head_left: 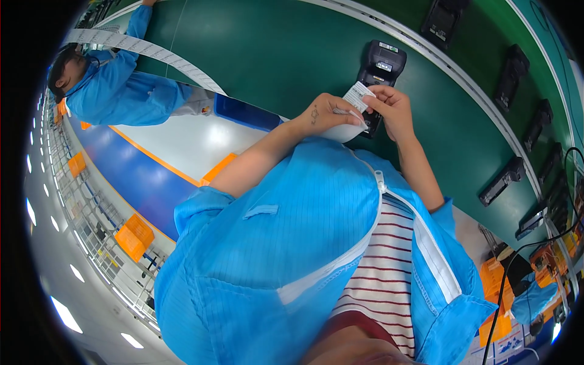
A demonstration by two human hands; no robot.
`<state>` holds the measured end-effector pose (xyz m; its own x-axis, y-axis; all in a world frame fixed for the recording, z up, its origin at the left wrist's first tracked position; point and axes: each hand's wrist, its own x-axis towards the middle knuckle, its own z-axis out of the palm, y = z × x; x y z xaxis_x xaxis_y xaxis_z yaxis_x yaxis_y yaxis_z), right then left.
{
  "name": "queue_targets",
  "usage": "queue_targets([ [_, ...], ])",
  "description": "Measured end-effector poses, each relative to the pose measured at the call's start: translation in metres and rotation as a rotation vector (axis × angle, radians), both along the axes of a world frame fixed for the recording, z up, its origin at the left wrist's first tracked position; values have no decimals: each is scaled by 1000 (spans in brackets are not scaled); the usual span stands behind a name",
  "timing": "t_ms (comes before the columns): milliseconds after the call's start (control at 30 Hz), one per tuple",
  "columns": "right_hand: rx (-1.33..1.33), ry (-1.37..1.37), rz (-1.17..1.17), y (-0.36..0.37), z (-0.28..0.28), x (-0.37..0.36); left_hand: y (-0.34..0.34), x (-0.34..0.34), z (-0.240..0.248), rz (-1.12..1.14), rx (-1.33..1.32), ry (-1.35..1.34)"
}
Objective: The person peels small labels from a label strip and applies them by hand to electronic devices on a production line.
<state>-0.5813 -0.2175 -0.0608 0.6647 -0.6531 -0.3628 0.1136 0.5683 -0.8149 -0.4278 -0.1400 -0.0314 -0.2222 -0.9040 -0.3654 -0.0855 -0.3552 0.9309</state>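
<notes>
My left hand (331, 115) is closed on a white label sheet (358, 96) with small dark print, pinched between thumb and fingers. The fingers of my right hand (392, 109) pinch the same sheet at its right edge. A curled white piece of it (340, 132) hangs below my left fingers. Right under the hands, a black handheld terminal (384, 61) lies on the green bench top (261, 55), with small labels on its upper part. My hands and the paper cover its middle; part of its keypad shows below them.
A long white label strip (152, 50) arcs across the upper left. Several black devices, one being a handheld unit (502, 181), stand along the right side. A blue bin (243, 114) sits by the bench edge. A co-worker in blue (121, 91) is at the left. A black cable (517, 249) hangs at right.
</notes>
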Motion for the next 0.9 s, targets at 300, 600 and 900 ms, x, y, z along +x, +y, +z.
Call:
queue_targets([
  [300, -219, 117, -442, 20, -13, 10, 12, -2, -13, 33, 15, -50],
  [600, -76, 423, -216, 14, -52, -22, 21, 32, -13, 245, 148, -137],
  [900, -282, 646, -223, 19, -45, -12, 23, 28, -9, 247, 109, -158],
])
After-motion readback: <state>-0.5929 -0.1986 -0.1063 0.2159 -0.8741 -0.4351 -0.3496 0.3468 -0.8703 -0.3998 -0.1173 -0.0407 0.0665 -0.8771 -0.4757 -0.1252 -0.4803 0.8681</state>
